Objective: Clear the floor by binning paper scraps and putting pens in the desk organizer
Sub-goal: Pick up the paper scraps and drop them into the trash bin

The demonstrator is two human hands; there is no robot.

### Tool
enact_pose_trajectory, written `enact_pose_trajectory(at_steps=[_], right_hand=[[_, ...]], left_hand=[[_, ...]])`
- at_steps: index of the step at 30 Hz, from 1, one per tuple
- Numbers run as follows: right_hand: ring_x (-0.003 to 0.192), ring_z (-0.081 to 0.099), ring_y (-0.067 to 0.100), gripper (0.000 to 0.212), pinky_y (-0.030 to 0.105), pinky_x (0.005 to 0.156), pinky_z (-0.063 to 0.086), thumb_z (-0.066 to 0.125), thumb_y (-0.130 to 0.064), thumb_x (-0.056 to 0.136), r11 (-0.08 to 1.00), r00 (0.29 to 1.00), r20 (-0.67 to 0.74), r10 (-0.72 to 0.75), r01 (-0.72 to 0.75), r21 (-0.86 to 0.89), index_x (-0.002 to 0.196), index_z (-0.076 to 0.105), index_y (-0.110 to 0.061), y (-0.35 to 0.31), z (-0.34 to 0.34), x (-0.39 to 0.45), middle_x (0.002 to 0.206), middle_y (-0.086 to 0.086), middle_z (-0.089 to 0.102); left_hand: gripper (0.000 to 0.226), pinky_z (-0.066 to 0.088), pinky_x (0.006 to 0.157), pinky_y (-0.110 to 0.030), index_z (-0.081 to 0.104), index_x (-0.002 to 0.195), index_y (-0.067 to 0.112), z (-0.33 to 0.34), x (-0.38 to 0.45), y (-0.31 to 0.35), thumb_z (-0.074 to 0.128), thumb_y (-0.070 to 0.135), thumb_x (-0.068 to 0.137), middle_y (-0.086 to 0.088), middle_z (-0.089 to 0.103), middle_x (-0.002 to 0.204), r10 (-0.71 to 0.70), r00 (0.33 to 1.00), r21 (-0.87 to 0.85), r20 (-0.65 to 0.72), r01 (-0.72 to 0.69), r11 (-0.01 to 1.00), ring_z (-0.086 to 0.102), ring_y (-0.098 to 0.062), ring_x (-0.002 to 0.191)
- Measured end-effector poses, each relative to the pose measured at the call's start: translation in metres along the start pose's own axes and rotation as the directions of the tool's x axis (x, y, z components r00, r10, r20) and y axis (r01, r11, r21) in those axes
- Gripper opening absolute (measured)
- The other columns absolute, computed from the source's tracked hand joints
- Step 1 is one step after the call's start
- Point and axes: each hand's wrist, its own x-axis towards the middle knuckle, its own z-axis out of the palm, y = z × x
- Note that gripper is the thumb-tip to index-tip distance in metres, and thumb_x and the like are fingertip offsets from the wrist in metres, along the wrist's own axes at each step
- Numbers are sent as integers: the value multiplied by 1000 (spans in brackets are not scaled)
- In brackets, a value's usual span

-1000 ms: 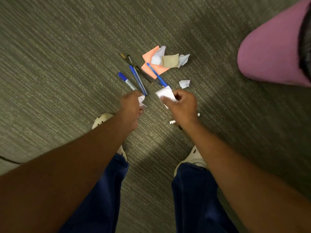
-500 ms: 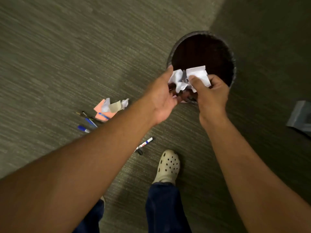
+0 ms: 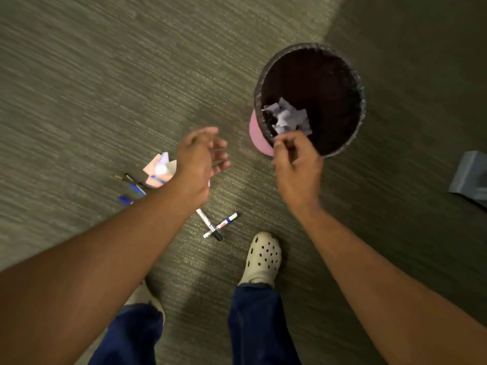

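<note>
White paper scraps [image 3: 288, 117] lie inside the round pink bin [image 3: 257, 135] with its dark liner, at the upper right. My right hand [image 3: 296, 162] hovers at the bin's near rim, fingers loosely curled and holding nothing. My left hand [image 3: 203, 156] is left of the bin, fingers apart and empty. More scraps, an orange note among them [image 3: 160, 168], lie on the carpet to the left, beside several blue pens [image 3: 134, 189]. Two white markers [image 3: 216, 225] lie crossed in front of my right shoe.
My cream clogs [image 3: 262, 259] and blue trouser legs fill the bottom middle. A grey object [image 3: 471, 177] sits at the right edge. The carpet [image 3: 105, 88] turns darker on the right side.
Both hands held white scraps over the bin half a second ago; the scraps now lie inside it. My hands have drawn back toward me, the left one moving leftward.
</note>
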Motion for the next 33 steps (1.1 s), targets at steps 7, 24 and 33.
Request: enact_pose_trajectory(at_steps=[7, 24, 33], right_hand=[[104, 64, 24, 37, 31, 98, 49, 65, 3, 87, 938, 813, 565, 140, 74, -338, 123, 67, -5, 71, 130, -66, 117, 9, 66], [129, 55, 35, 46, 40, 111, 45, 54, 5, 94, 696, 633, 769, 87, 513, -502, 136, 61, -9, 188, 231, -53, 143, 17, 54], [126, 54, 24, 76, 21, 102, 51, 68, 12, 86, 959, 883, 460, -95, 205, -196, 153, 46, -17, 142, 256, -15, 145, 17, 38]], left_hand=[[26, 55, 93, -52, 61, 121, 4, -152, 56, -106, 56, -1, 96, -29, 66, 116, 182, 969, 629, -168, -37, 776, 66, -46, 100], [82, 41, 117, -49, 35, 159, 29, -168, 214, -118, 79, 33, 91, -21, 24, 164, 300, 926, 943, 229, -287, 167, 37, -43, 145], [49, 47, 102, -41, 59, 133, 10, -171, 225, -104, 74, -1, 88, -23, 44, 142, 305, 903, 926, 302, -355, 132, 57, -40, 121]])
